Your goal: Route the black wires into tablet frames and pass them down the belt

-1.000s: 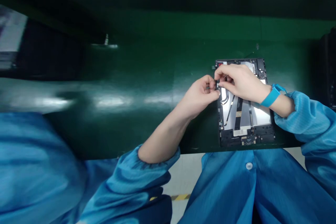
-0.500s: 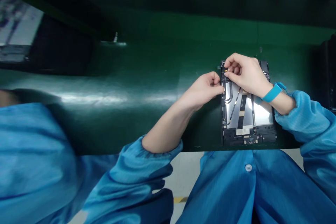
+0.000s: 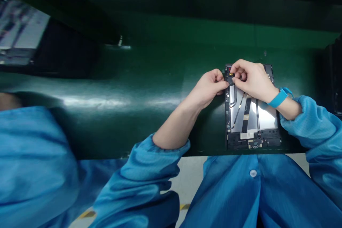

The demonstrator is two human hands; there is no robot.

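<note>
An opened tablet [image 3: 235,114] lies on the green bench, its inside facing up with a silvery plate, dark flat cables and black end sections. At its upper left corner a thin cable [image 3: 231,83] runs between my fingertips. My left hand [image 3: 211,87] comes in from the left, thumb and forefinger pinched at the tablet's left edge. Over the upper part of the tablet my right hand [image 3: 252,80], with a blue wrist strap [image 3: 279,98], pinches close to the same cable. My right hand hides part of the tablet's top.
Another person's blue sleeve [image 3: 29,156] is at the left edge. Beyond it stands a dark holder with a blurred, silvery device [image 3: 21,25]. A dark object [image 3: 333,74] stands at the right edge. The green bench [image 3: 149,78] ends just below the tablet.
My right hand has shifted slightly down and right, uncovering more of the tablet's upper left corner. My left fingertips have moved slightly up. The camera view has tilted a little.
</note>
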